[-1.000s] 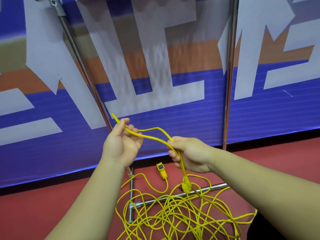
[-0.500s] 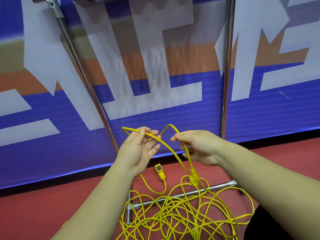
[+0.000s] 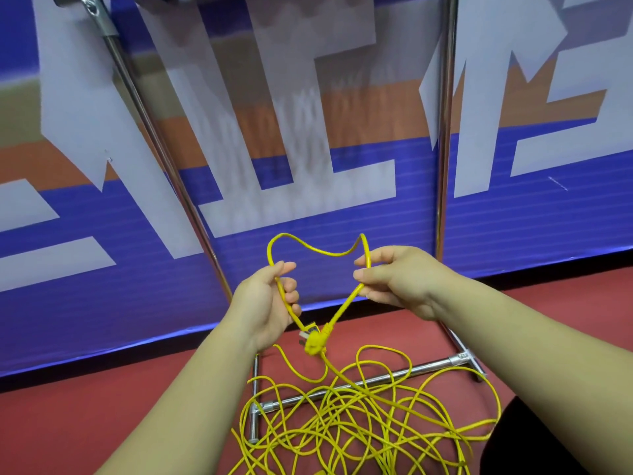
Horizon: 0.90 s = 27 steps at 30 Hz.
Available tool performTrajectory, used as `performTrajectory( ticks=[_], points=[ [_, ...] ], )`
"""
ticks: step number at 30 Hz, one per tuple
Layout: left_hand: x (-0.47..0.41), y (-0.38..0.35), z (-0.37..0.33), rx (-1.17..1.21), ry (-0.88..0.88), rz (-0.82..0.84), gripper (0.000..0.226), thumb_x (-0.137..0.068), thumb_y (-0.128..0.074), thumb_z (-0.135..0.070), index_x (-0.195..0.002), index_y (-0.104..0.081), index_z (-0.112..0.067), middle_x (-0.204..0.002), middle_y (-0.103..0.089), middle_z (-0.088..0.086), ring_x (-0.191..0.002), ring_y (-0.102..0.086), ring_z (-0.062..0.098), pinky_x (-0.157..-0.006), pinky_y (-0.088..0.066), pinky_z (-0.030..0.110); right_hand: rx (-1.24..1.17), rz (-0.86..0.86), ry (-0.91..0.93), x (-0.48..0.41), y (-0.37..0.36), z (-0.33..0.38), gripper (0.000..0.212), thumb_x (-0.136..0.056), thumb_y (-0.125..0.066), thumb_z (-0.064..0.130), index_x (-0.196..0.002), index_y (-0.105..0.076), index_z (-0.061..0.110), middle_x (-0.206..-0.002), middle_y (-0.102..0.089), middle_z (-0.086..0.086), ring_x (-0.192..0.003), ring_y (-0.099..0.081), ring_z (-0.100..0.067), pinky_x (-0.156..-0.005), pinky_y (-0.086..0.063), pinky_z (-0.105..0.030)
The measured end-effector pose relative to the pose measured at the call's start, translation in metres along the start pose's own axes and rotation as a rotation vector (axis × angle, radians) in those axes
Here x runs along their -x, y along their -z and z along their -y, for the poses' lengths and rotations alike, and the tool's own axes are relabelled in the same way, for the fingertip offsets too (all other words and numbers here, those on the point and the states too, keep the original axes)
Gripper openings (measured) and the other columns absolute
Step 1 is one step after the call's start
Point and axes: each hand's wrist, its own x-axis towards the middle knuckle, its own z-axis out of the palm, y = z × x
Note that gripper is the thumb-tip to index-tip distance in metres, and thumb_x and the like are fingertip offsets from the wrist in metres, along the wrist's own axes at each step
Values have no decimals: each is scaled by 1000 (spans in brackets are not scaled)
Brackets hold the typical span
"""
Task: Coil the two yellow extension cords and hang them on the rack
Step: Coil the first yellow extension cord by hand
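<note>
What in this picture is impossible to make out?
- Rack top: cut off by the head view's upper edge.
- Cord pile: one cord or two cannot be told; strands overlap and the bottom edge crops it.
- Plug: prongs blurred, partly behind the knot.
- Left hand and right hand each hide their stretch of cord.

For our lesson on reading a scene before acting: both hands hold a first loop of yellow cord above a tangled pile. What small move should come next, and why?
Probably the right hand should draw up another length and lay it into the left hand as a second loop. Only one loop of yellow cord spans the hands; the tangled pile lies across the rack base.
</note>
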Motion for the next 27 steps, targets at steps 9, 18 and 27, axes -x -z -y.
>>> performTrajectory(
  ticks=[9, 18, 27],
  points=[
    [-6, 18, 1, 176, 65, -16, 46, -91, -35, -21, -124, -62, -4, -83, -54, 7, -77, -63, 25, -70, -44, 34, -449, -85, 8, -4, -10, -1, 12, -89, -70, -2, -97, -67, 6, -87, -70, -11, -67, -75, -18, -58, -58, -19],
    [6, -11, 14, 195, -37, 147, 47, -88, -48, 11, -131, -60, -5, -91, -62, 5, -75, -53, 15, -71, -42, 28, -604, -203, 55, -12, -19, -5, 10, -91, -69, 0, -90, -60, 3, -87, -66, -11, -76, -73, -19, -60, -59, -19],
    [3, -20, 9, 156, -149, 55, 22, -87, -63, -23, -102, -68, -8, -82, -61, 0, -70, -53, 11, -52, -39, 22, -367, -93, -104, -1, -27, -11, 12, -89, -75, 10, -95, -65, 6, -75, -73, -8, -69, -75, -15, -58, -59, -22]
  ],
)
